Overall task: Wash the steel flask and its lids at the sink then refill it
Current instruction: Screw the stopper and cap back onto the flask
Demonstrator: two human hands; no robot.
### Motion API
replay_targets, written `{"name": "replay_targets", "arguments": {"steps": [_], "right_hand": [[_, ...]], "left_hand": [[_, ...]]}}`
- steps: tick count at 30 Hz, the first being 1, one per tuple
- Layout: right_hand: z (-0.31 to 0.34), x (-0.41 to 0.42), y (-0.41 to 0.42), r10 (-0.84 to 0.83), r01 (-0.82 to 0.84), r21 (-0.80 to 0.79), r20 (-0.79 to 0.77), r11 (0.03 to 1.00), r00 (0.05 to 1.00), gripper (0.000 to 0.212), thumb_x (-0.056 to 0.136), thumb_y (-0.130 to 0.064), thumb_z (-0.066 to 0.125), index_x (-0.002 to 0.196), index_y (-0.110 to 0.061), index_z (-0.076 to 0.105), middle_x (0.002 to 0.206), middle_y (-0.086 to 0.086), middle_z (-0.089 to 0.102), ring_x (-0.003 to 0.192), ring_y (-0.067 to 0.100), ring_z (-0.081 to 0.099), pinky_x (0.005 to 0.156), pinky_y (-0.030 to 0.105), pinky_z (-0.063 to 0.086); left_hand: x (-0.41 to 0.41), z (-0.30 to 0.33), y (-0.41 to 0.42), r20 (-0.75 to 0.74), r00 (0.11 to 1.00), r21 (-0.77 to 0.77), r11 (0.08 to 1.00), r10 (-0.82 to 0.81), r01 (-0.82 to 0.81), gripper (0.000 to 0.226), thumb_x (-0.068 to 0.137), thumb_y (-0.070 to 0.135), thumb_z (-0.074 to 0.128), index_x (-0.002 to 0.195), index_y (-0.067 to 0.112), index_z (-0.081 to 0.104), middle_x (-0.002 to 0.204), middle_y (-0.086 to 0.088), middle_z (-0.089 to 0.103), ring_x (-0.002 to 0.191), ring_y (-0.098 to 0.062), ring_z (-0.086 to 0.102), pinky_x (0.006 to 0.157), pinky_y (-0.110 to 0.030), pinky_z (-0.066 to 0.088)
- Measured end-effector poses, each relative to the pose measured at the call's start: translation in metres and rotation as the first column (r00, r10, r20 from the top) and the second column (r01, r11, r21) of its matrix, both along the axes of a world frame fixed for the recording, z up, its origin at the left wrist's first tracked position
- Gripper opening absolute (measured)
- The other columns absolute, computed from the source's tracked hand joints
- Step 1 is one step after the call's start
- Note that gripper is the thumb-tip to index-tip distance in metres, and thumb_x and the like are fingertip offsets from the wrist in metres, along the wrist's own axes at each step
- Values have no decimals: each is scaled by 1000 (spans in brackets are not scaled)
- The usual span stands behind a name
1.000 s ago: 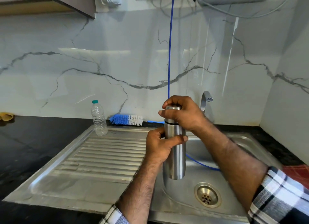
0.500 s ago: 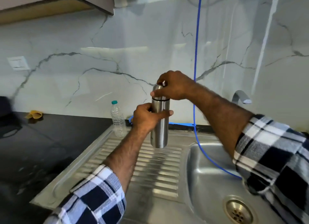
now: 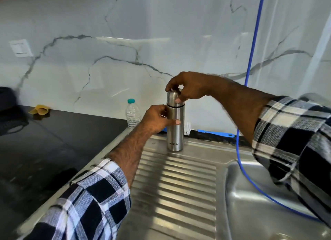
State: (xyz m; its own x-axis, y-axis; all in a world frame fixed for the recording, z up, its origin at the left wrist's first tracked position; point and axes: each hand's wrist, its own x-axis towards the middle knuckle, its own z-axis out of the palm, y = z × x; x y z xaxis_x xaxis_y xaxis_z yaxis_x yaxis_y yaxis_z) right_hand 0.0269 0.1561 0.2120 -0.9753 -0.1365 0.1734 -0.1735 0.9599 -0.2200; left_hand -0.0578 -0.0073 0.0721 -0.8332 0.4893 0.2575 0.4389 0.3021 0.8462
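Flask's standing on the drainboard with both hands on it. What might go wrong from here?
1. The steel flask stands on the ribbed, sloped drainboard; if the left hand loosens while the right hand twists the cap, it may tip.
2. The plastic bottle stands close by the left hand and could get knocked over.

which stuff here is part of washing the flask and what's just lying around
In use:
- tall brushed-steel flask, gripped by left hand
- its domed steel lid, gripped by right hand
- ribbed stainless sink

Lying about:
- clear plastic bottle, teal cap
- crumpled yellow cloth
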Motion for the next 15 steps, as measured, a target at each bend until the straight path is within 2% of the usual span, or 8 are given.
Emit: {"name": "replay_targets", "arguments": {"steps": [2,6,10,15], "right_hand": [[-4,-4,-2,-5,5,12,0,1000,1000,54,87,-10,83,137,-22,68,124,-5,63,117,22,63,101,36,53],[-7,-6,-1,-16,17,-25,9,1000,1000,53,88,-9,81,138,-21,68,124,-3,64,115,27,66,100,43,57],[-1,-1,-5,-5,4,-21,-40,1000,999,52,88,-12,81,137,-24,69,127,-4,66,118,22,64,101,38,55],[16,22,-21,11,-11,-33,-24,999,1000,45,88,-12,79,130,-26,71,122,-3,70,105,30,73,94,45,61]], "left_hand": [[-1,-5,0,6,1000,9,1000,5,-6,52,63,33,103,105,19,77,101,4,79,96,-19,76,91,-45,64],[-6,-6,-1,14,1000,-12,1000,-9,9,53,62,35,103,105,19,77,101,4,80,97,-19,76,93,-46,64],[-2,4,-8,4,1000,9,1000,-19,19,66,48,49,100,102,20,77,98,5,81,96,-20,77,94,-48,63],[17,19,-27,-13,998,26,998,-59,59,71,42,51,97,101,18,77,97,3,81,96,-22,78,93,-49,63]]}}
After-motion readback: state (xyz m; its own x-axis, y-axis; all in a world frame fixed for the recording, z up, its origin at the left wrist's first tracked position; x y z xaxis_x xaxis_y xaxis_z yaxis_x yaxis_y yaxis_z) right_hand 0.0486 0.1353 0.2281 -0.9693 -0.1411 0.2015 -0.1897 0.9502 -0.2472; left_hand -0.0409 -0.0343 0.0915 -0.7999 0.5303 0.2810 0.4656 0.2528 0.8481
